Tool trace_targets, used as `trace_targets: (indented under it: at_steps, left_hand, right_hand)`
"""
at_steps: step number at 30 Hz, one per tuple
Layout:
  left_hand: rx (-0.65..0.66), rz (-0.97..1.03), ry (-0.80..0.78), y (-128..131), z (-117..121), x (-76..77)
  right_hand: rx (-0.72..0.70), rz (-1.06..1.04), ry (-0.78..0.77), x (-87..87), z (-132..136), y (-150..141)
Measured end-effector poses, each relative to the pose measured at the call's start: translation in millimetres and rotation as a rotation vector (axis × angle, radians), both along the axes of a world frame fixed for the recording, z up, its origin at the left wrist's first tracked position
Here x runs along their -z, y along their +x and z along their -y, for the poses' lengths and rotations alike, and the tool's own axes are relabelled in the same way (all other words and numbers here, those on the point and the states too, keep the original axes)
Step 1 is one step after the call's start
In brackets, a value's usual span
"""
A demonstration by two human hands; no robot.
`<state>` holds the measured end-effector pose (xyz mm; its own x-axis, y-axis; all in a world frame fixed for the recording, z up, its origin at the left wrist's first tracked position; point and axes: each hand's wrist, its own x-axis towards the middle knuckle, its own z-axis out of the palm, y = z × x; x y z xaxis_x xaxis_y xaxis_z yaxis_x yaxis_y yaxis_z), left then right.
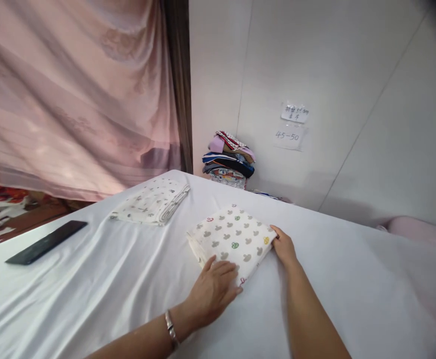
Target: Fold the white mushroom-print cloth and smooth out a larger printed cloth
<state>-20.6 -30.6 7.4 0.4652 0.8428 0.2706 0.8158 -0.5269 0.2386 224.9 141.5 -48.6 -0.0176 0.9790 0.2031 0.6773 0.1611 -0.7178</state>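
Note:
A folded white cloth [236,229] printed with grey, green, red and yellow mushroom-like shapes lies on the white-covered bed or table. My left hand [216,289], with a silver bracelet at the wrist, rests on its near edge, fingers spread and laid flat. At the cloth's right corner, my right hand [283,244] pinches the edge between thumb and fingers. Farther left lies a second folded white cloth [150,202] with small dark prints, apart from both hands.
On the left of the white sheet [101,294] lies a flat black object [48,243]. Beyond the far edge stands a stack of folded clothes [228,162] against the wall. Handwritten paper notes [288,137] hang there. A pink curtain [72,89] covers the left side.

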Motion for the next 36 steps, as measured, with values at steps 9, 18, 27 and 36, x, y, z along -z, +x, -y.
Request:
trace_targets:
  at_steps: [9, 18, 27, 36]
  left_hand:
    - [0.006, -0.131, 0.124, 15, -30, 28.9]
    - [0.024, -0.212, 0.218, 11, -31, 32.7]
    - [0.026, -0.222, 0.228, 11, -33, 37.3]
    - [0.021, -0.196, 0.221, 13, -28, 32.2]
  right_hand:
    - [0.071, 0.239, -0.027, -17.0, 4, -1]
    - [0.036, 0.203, -0.003, -19.8, 7, -1]
    - [0.088, 0.224, 0.006, -16.4, 2, -3]
    - [0.087, 0.239, 0.037, -15.0, 6, -4]
